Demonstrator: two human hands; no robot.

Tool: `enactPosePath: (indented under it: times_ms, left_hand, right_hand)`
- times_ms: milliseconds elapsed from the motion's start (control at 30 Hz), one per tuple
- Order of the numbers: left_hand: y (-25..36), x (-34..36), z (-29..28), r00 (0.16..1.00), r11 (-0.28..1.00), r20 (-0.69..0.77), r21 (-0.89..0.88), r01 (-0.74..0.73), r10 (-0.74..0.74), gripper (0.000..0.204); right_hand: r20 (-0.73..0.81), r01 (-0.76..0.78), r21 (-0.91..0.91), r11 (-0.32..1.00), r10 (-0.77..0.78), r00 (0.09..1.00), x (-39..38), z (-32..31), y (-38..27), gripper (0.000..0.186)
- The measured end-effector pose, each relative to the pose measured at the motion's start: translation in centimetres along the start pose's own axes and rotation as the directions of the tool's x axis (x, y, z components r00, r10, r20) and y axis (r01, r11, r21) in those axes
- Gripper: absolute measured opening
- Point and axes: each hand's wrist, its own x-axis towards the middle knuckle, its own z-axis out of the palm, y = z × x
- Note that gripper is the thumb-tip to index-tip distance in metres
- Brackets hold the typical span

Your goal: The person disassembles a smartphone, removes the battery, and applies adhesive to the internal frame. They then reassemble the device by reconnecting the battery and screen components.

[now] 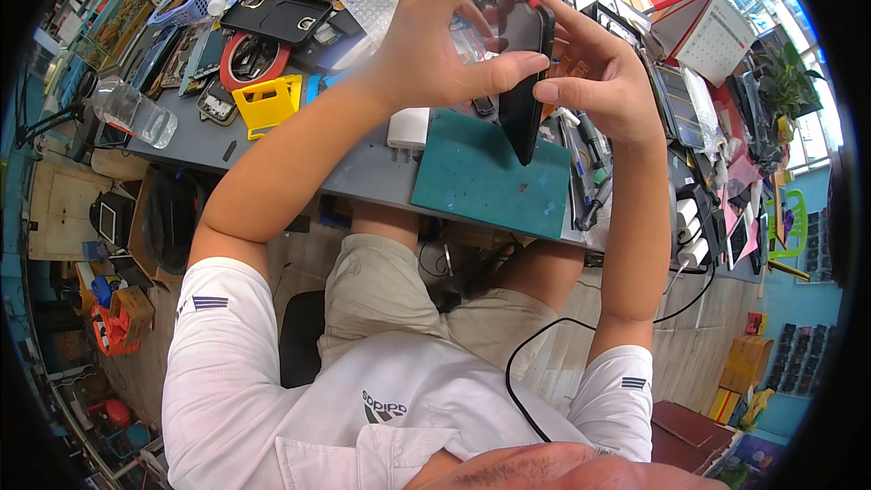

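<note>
I hold a black smartphone [521, 132] raised above a green mat [458, 177], with both hands. My left hand [435, 50] curls round it from the left, a finger at the upper end and the thumb across its glossy face. My right hand [603, 82] grips it from the right, thumb tip at the side, fingers partly hidden behind it. A white charger block [406, 127] lies left of the mat, and several pens and tools [590, 172] lie to its right.
A yellow phone stand [268, 104], red tape roll [238, 50] and water bottle [136, 113] sit on the left of the cluttered desk [349, 177]. A desk calendar [708, 36] stands back right. A black cable [558, 322] and white power plugs [689, 231] are at the right.
</note>
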Motion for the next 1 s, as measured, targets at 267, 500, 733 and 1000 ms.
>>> enactPosePath:
  times_ms: [267,500,733,1000]
  left_hand:
    - [-0.8,-0.2,0.1,1.0,1.0,-0.001,-0.012,-0.021,0.021,0.057]
    - [-0.6,-0.8,0.7,0.988,0.975,-0.026,-0.164,0.147,-0.153,0.057]
    - [-0.4,-1.0,1.4,0.931,0.885,-0.007,-0.314,0.344,-0.365,0.068]
    - [-2.2,-1.4,2.4,0.885,0.766,0.118,-0.459,0.45,-0.45,0.069]
  right_hand:
    - [-0.005,0.015,0.03,0.999,-0.015,1.0,-0.1,-0.2,0.5,0.092]
    - [-0.023,0.025,-0.009,1.0,-0.026,0.999,0.1,-0.2,0.7,0.09]
    - [-0.083,-0.026,0.01,1.0,0.027,0.996,0.1,0.3,-0.2,0.082]
    - [-0.15,-0.014,0.144,0.989,0.036,0.988,0.1,-0.7,-0.8,0.084]
